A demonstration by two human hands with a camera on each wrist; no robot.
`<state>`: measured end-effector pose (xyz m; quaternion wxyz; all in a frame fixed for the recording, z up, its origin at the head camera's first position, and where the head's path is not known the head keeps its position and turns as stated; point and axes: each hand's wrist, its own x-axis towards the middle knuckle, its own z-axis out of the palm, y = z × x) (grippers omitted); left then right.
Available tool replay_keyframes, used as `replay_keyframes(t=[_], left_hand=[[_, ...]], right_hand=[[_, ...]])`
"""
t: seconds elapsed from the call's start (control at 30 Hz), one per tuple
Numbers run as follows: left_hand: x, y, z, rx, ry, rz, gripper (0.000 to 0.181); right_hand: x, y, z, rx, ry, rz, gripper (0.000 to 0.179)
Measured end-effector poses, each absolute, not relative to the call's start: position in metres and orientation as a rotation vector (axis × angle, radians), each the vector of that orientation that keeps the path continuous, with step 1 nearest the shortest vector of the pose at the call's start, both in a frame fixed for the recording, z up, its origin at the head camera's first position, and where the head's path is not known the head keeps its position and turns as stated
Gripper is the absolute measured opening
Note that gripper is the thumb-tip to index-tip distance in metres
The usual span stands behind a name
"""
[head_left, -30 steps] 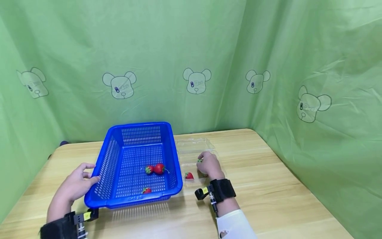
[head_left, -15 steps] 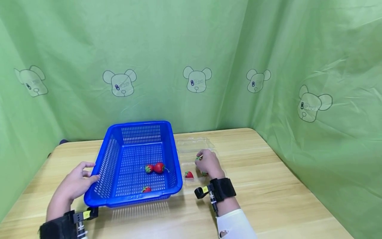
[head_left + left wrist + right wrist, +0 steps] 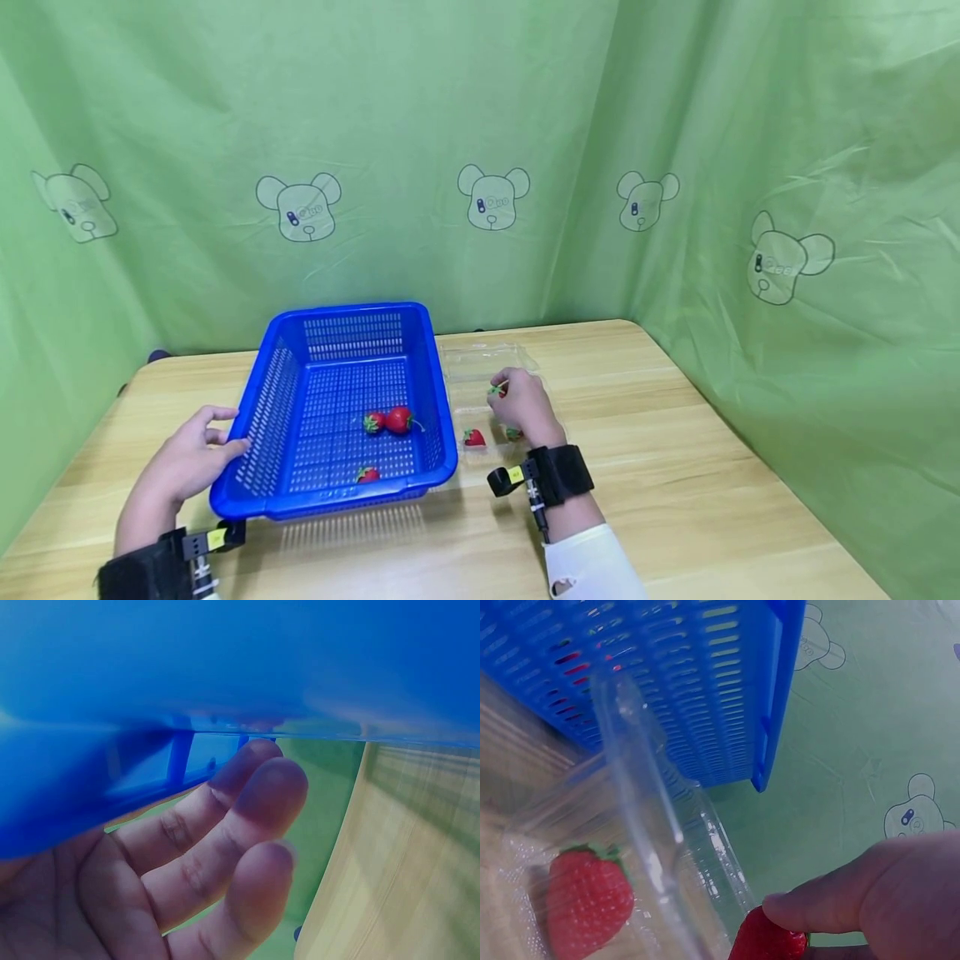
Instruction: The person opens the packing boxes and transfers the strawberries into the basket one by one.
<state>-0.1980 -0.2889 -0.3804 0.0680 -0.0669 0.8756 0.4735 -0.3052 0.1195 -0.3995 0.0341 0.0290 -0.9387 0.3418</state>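
My left hand holds the blue plastic basket by its left rim. In the left wrist view, several bent fingers show below the blue rim. Inside the basket lie a small strawberry, a rounder red fruit with a stem and another strawberry near the front wall. My right hand pinches a strawberry between thumb and finger, over a clear plastic box right of the basket. Two strawberries, one at left and one partly hidden by my wrist, rest in the box.
A wooden table carries everything, with bare wood to the right and in front. Green curtain encloses the back and sides. In the right wrist view, a clear plastic wall of the box stands beside the basket.
My right hand has risen slightly and shifted a little left with its strawberry. More of the strawberry beneath the wrist now shows. The left hand and basket stay nearly still.
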Motion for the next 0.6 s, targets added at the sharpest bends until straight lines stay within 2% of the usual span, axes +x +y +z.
replay_keyframes(t=[0.6], left_hand=[[-0.1979, -0.2895, -0.3807, -0.194, 2.644, 1.412, 0.058]], right_hand=[[-0.3028, 0.1187, -0.3903, 0.130, -2.854, 1.040, 0.026]])
